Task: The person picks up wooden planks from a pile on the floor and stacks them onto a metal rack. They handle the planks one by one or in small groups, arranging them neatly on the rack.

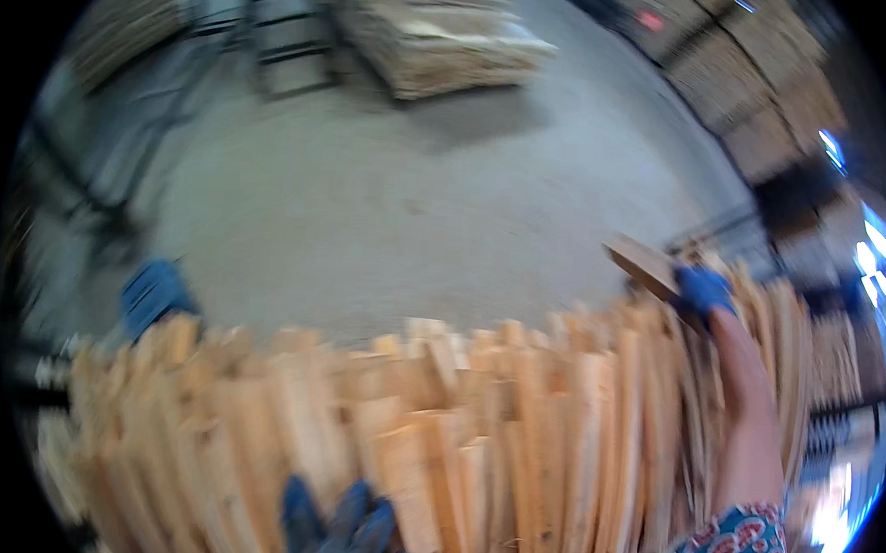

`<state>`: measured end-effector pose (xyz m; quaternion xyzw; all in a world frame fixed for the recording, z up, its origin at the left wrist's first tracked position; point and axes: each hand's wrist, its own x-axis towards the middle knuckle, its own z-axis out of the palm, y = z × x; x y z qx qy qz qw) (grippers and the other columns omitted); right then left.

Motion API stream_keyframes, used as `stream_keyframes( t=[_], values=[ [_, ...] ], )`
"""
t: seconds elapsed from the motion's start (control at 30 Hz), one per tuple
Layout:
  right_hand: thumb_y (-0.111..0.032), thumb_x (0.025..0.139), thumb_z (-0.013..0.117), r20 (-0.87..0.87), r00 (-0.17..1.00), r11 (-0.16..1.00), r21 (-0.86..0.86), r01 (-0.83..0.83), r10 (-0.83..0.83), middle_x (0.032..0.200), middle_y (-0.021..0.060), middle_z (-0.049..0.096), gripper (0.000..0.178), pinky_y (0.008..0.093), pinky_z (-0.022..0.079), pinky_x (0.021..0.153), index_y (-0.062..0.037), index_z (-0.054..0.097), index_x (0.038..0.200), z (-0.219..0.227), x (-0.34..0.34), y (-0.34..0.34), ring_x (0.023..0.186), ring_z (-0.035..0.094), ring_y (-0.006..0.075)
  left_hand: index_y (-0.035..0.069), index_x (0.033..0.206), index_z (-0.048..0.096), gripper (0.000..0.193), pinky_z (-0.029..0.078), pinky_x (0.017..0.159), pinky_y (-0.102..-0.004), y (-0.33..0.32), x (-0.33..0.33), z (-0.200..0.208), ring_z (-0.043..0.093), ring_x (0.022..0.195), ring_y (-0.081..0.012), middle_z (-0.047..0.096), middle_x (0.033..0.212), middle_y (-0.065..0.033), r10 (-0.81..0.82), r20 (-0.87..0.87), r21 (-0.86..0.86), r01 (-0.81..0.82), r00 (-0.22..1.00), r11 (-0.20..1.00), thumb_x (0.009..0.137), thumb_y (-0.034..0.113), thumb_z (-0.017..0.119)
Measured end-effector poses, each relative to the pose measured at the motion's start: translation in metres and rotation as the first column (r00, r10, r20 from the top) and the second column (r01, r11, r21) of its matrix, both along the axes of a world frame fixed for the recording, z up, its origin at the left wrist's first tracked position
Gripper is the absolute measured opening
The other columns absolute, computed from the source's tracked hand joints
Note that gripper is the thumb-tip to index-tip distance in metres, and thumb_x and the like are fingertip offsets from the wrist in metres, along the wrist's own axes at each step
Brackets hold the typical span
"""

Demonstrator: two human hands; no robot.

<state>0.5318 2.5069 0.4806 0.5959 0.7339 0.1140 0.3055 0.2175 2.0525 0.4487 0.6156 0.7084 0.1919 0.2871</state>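
A wide row of long, narrow wooden boards (545, 432) fills the lower part of the head view, set close side by side. Over its near side, low and left of the middle, my left hand (344, 532) in a dark blue glove spreads its fingers; whether it presses on the wood I cannot tell. Out at the right, my right hand (705, 290), in a blue glove, is closed around one wooden board (644, 264). That board points to the far left, above the far ends of the row. The picture is blurred by motion.
A blue plastic object (156, 297) stands beyond the row's left end. Across the grey floor (367, 192) are a stack of boards (464, 57) and a dark ladder-like frame (291, 28). Large wood stacks (719, 81) line the far right.
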Motion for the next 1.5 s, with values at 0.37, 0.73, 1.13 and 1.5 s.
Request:
stream_keyframes(
  t=[0.37, 0.73, 1.13, 1.5],
  values=[
    [-0.008, 0.078, 0.063, -0.978, 0.206, 0.980, -0.035, -0.196, 0.006, 0.119, 0.0114, 0.057, 0.063, 0.0302, 0.046, 0.082, -0.0033, 0.037, 0.136, 0.022, 0.081, -0.088, 0.100, 0.058, 0.0195, 0.008, 0.128, 0.044, 0.059, 0.009, 0.107, -0.0580, -0.013, 0.031, -0.073, 0.010, 0.130, -0.0534, 0.034, 0.137, -0.0198, -0.026, -0.126, 0.197, 0.050, 0.992, 0.979, 0.081, 0.040, 0.057],
    [-0.024, 0.081, 0.064, -0.820, 0.062, 0.592, -0.461, -0.661, -0.569, 0.109, 0.0104, 0.057, 0.058, 0.0315, 0.047, 0.083, 0.0005, 0.041, 0.128, 0.051, -0.023, -0.422, 0.094, 0.055, 0.0205, 0.004, 0.139, 0.029, 0.061, 0.027, 0.108, -0.0341, -0.110, 0.099, -0.021, 0.029, 0.132, -0.0211, 0.029, 0.145, -0.0111, -0.259, 0.965, 0.179, -0.601, -0.048, 0.779, 0.094, 0.044, 0.041],
    [-0.024, 0.078, 0.069, -0.015, 0.978, -0.328, -0.941, -0.084, -0.208, 0.115, 0.0084, 0.057, 0.067, 0.0286, 0.044, 0.087, -0.0019, 0.040, 0.134, -0.040, -0.066, -0.680, 0.099, 0.056, 0.0165, 0.012, 0.131, 0.040, 0.060, 0.041, 0.095, -0.0446, -0.401, 0.308, -0.102, 0.052, 0.107, -0.0279, 0.050, 0.122, -0.0127, -0.534, 0.755, -0.563, -0.795, -0.381, -0.228, 0.093, 0.055, 0.025],
    [-0.040, 0.076, 0.070, -0.275, 0.906, -0.207, -0.954, -0.216, 0.322, 0.111, 0.0122, 0.059, 0.068, 0.0333, 0.046, 0.084, -0.0030, 0.047, 0.128, -0.196, -0.102, -0.825, 0.096, 0.058, 0.0205, 0.008, 0.101, 0.054, 0.018, 0.045, 0.069, -0.0338, -0.539, 0.439, -0.268, 0.057, 0.081, -0.0200, 0.058, 0.084, -0.0080, 0.149, 0.717, -0.533, -0.674, -0.681, -0.512, 0.086, 0.019, 0.052]
  ],
)
